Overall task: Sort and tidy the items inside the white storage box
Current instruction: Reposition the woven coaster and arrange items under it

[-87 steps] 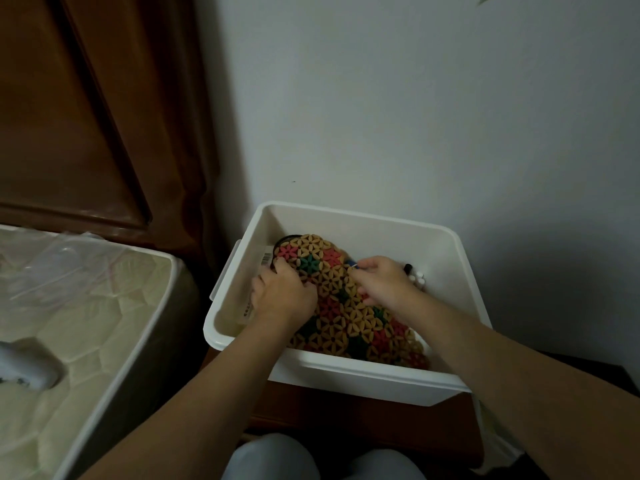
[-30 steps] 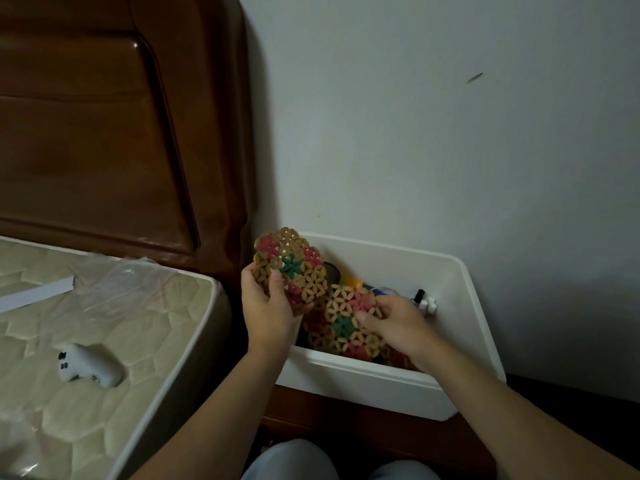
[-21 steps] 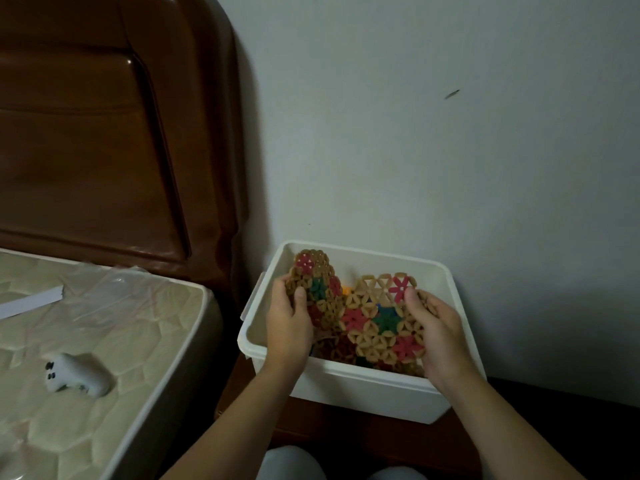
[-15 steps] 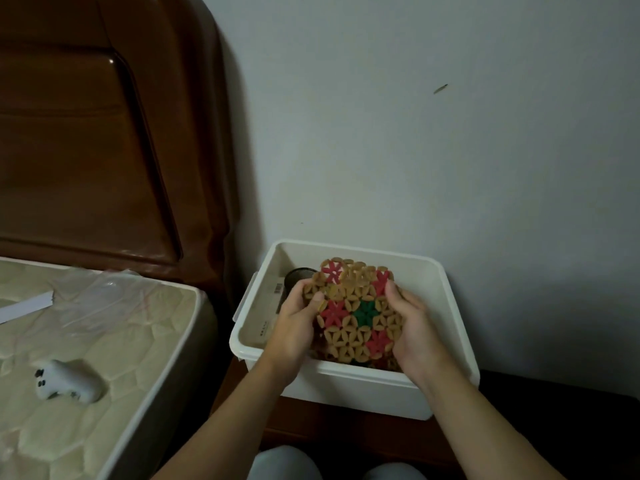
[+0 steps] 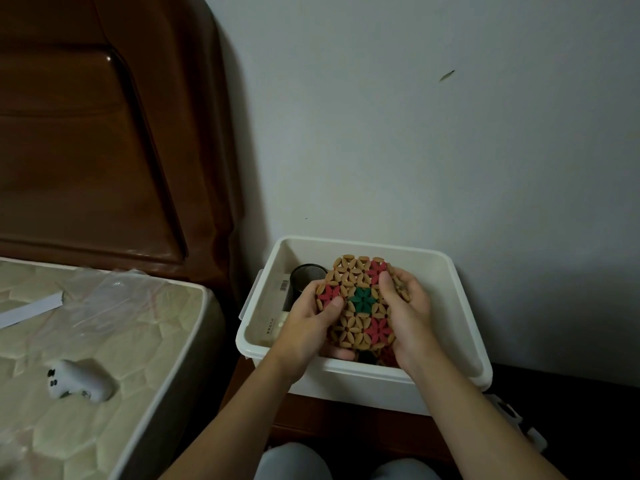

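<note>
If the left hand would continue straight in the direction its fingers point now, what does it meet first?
Probably the right hand. The left hand grips the beaded mat with fingers pointing right across it. Depth is unclear, so they may pass under the mat instead.

A barcode label (image 5: 284,285) and a small line of print (image 5: 270,329), too small to read, sit on the white plastic storage box's (image 5: 464,313) left inner wall.

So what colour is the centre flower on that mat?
Green, on the mat; head view.
</note>
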### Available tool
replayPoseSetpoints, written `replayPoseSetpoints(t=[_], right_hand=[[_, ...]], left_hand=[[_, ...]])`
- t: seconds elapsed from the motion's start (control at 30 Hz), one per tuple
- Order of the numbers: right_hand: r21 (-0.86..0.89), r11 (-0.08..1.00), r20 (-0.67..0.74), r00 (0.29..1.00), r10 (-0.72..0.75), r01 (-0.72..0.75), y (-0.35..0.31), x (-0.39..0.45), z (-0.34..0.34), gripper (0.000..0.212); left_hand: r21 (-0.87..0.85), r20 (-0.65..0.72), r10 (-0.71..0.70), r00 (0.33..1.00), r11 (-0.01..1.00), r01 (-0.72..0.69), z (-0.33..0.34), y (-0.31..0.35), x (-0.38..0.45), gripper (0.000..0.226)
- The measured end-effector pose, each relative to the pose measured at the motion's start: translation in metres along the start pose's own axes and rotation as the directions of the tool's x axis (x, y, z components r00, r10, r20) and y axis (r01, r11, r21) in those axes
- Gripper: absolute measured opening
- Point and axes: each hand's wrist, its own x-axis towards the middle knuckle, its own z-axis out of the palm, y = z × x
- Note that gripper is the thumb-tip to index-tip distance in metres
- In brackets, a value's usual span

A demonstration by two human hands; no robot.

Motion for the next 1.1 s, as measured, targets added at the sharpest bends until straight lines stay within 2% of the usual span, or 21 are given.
replayPoseSetpoints(t=[0.23, 0.4, 0.5, 0.6, 0.7, 0.77, 0.87, 0.93, 1.03, 1.1], right_hand=[[-0.045, 0.993, 0.001, 0.994, -0.105, 0.105, -0.002, -0.003, 0.000, 0.033], [-0.178, 0.971, 0.013, 0.987, -0.160, 0.160, 0.006, 0.001, 0.000, 0.042], [-0.239, 0.964, -0.008, 0.992, -0.124, 0.118, 0.009, 0.011, -0.001, 0.039], [-0.345, 0.937, -0.064, 0.995, -0.071, 0.045, 0.009, 0.020, -0.014, 0.026], [-0.661, 0.750, -0.001, 0.999, 0.048, -0.037, 0.017, 0.026, -0.027, 0.023], [-0.813, 0.582, 0.093, 0.986, 0.135, -0.003, 0.023, 0.028, -0.026, 0.028], [-0.903, 0.415, 0.185, 0.974, 0.131, 0.115, 0.022, 0.026, -0.016, 0.057], [-0.936, 0.324, 0.208, 0.956, 0.205, 0.135, 0.021, 0.026, -0.014, 0.076], [-0.954, 0.272, 0.217, 0.910, 0.353, 0.122, 0.023, 0.027, -0.012, 0.097], [-0.954, 0.274, 0.217, 0.909, 0.355, 0.120, 0.024, 0.027, -0.012, 0.099]], left_hand=[[-0.006, -0.020, -0.022, 1.000, 1.000, 0.022, -0.001, 0.000, 0.000, 0.024], [-0.014, -0.049, -0.005, 0.999, 1.000, 0.004, 0.001, 0.001, 0.000, 0.023], [-0.026, -0.217, 0.042, 0.975, 0.998, -0.049, 0.005, 0.001, 0.000, 0.018], [0.022, -0.399, 0.147, 0.905, 0.988, -0.151, 0.007, -0.001, 0.001, 0.019], [0.096, -0.493, 0.199, 0.847, 0.980, -0.174, 0.010, -0.004, 0.002, 0.020], [0.128, -0.523, 0.211, 0.826, 0.977, -0.169, 0.012, -0.005, 0.003, 0.021], [0.093, -0.535, 0.197, 0.821, 0.980, -0.174, 0.010, -0.004, 0.005, 0.020], [0.063, -0.533, 0.183, 0.826, 0.982, -0.177, 0.009, -0.003, 0.005, 0.020], [0.067, -0.534, 0.180, 0.826, 0.983, -0.170, 0.010, -0.002, 0.005, 0.020], [0.072, -0.542, 0.174, 0.822, 0.984, -0.161, 0.011, -0.001, 0.006, 0.021]])
